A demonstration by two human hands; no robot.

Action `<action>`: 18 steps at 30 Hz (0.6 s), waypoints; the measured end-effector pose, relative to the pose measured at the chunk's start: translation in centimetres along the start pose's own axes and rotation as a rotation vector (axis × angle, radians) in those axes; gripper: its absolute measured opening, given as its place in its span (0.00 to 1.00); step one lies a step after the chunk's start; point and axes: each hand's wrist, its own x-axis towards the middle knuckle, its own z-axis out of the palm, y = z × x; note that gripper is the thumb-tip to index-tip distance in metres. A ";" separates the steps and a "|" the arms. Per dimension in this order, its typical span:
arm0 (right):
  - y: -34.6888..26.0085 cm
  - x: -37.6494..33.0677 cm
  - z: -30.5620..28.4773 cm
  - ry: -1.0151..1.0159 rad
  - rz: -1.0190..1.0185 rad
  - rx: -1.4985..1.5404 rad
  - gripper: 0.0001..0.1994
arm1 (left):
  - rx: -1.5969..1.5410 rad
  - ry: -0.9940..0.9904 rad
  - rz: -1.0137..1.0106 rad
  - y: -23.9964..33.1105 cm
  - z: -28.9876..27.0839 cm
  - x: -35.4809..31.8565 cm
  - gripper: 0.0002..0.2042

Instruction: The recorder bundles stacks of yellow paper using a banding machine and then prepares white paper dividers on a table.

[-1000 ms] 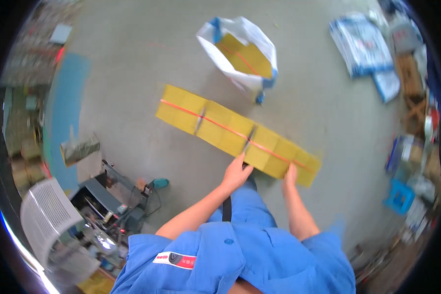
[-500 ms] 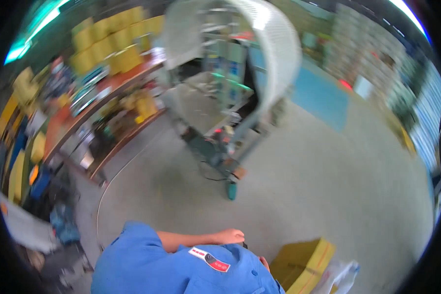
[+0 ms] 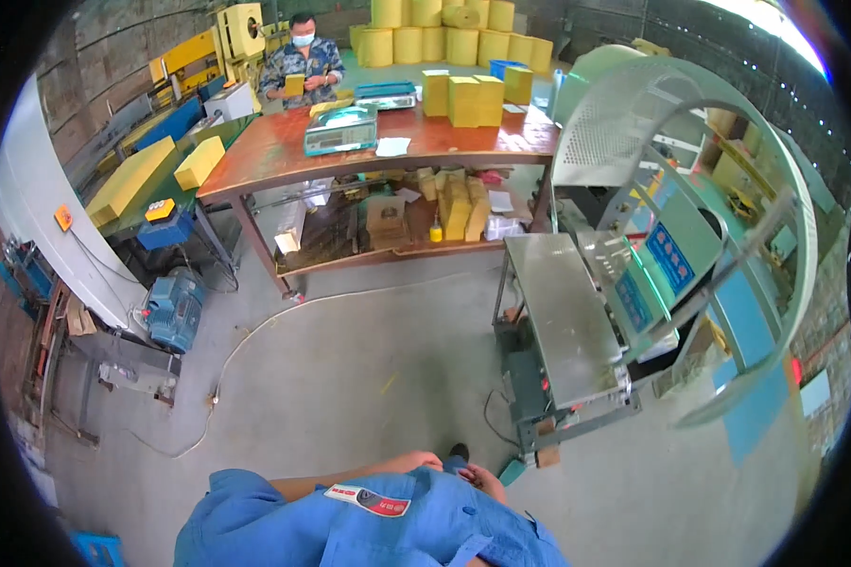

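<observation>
Both hands are low in front of my blue shirt (image 3: 388,529), close together near waist height. My left hand (image 3: 418,461) comes across from the left with its fingers curled in. Beside it, my right hand (image 3: 485,482) shows bent, closed fingers. Whatever either hand may hold is too small or too hidden to make out. A dark shoe (image 3: 459,451) shows on the grey floor just beyond them. Neither hand touches the table or the machine.
Ahead stands a red-brown table (image 3: 274,142) with yellow blocks (image 3: 463,102) and a scale (image 3: 340,132); a masked person (image 3: 303,71) sits behind it. A strapping-type machine with a round white frame (image 3: 804,227) stands right. A hose (image 3: 219,378) crosses the floor; a blue motor (image 3: 173,312) stands left.
My view has turned left, so the round-framed machine now sits at the right and the table ahead. The cardboard box and plastic bag have left view. More of my right hand shows.
</observation>
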 end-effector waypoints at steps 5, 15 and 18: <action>-11.7 7.6 6.4 -0.009 -0.017 -0.120 0.15 | -0.010 0.388 -0.137 3.7 -8.9 7.1 0.21; -22.1 23.9 22.5 -0.276 0.244 -0.506 0.16 | -0.336 0.743 -0.317 6.4 -25.7 8.9 0.21; -22.6 29.1 28.7 -0.267 0.291 -0.512 0.15 | -0.411 0.873 -0.294 5.4 -33.5 11.4 0.19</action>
